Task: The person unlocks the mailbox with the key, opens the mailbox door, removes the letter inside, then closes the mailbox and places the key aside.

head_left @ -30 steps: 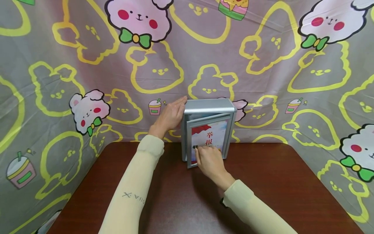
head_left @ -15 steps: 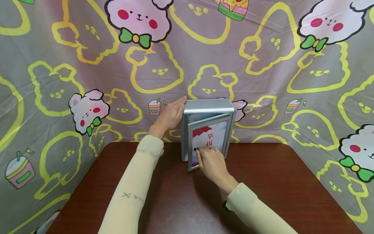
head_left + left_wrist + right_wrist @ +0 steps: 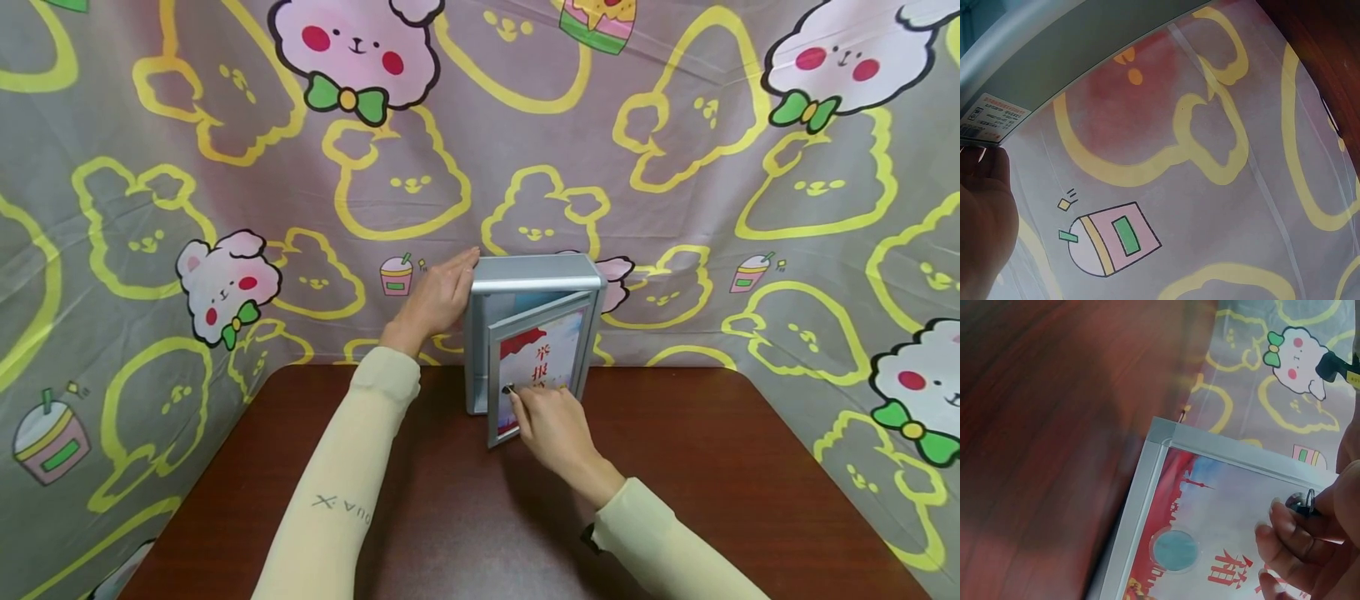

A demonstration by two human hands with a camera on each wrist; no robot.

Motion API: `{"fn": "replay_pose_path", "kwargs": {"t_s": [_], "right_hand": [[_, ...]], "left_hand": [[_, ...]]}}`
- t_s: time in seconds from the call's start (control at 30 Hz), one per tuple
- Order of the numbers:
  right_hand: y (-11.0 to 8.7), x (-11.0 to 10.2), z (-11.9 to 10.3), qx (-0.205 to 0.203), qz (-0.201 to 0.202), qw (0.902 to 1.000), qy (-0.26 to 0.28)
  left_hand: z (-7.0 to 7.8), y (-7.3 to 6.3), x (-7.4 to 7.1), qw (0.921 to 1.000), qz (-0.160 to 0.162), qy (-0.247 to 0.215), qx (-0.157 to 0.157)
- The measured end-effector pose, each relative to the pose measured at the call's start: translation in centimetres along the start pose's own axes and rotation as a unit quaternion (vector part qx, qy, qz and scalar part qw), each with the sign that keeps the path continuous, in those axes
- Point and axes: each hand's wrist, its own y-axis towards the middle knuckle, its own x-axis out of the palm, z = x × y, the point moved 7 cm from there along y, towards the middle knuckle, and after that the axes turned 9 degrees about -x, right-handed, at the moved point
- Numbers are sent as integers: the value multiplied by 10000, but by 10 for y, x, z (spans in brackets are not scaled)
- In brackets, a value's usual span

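Standing wider than earlier: door [image 3: 527, 358]. Right hand [image 3: 557, 427] pinching lock piece [image 3: 1298, 500]; left hand [image 3: 437, 296] straight-fingered against box [image 3: 536, 267].

Looks bright and even from the head, stretched toward the edges, with a pale sheen on the near counter [image 3: 465, 571] and a soft shadow beneath the right grip [image 3: 553, 429]. Looks dimmer from the left wrist, bowing the silver box [image 3: 1072, 59] and darkening the left grip [image 3: 985, 228]. Leaves the counter dark and soft from the right wrist.

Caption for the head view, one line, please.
Left hand rests against the silver box; right hand pinches at the lock on its part-open door.
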Motion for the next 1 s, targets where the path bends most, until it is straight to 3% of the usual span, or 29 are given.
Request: {"fn": "replay_pose_path", "kwargs": {"t_s": [0.3, 1.0], "right_hand": [[-7, -3, 3, 5, -29, 9998, 204], [-15, -11, 6, -183, 171, 9987, 451]], "left_hand": [[-1, 0, 1, 9999, -41, 50, -123], [-1, 2, 1, 10000, -23, 20, -46]]}}
